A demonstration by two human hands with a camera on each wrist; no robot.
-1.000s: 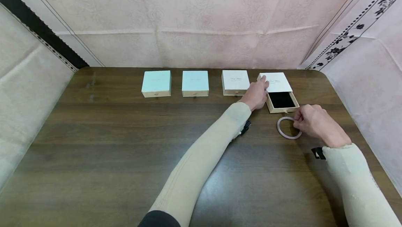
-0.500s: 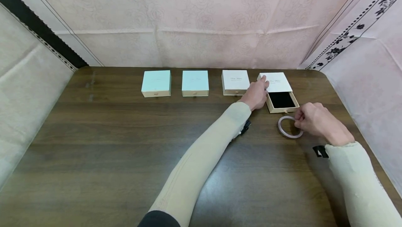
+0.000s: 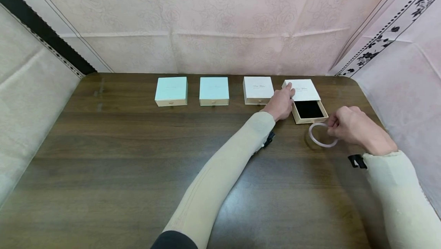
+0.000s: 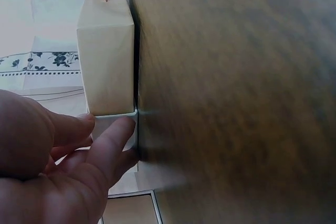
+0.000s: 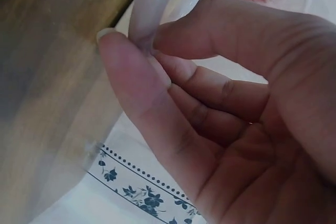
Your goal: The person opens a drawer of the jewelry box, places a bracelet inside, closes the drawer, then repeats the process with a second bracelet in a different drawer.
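My right hand point(image 3: 358, 128) pinches a pale lilac bangle point(image 3: 318, 141) between thumb and fingertips by its right side. The bangle is tilted and raised a little off the table, its shadow below it. In the right wrist view the bangle point(image 5: 149, 11) rises from between the fingertips. My left hand point(image 3: 280, 102) rests against the left side and top of the rightmost white box point(image 3: 303, 90), touching it with its fingers. That box's cream drawer point(image 3: 312, 120) is pulled out toward me, showing a black lining. The drawer's side point(image 4: 107, 69) appears close up in the left wrist view.
Left of the open box stand a closed white box point(image 3: 257, 87), a light blue box point(image 3: 214, 89) and a mint box point(image 3: 171, 89), in a row along the back of the brown wooden table point(image 3: 120, 164). Pale patterned cloth point(image 3: 213, 19) hangs behind and at both sides.
My right hand has moved a little up and to the right, and the bangle has lifted off the tabletop with it. My left hand and the boxes have stayed still.
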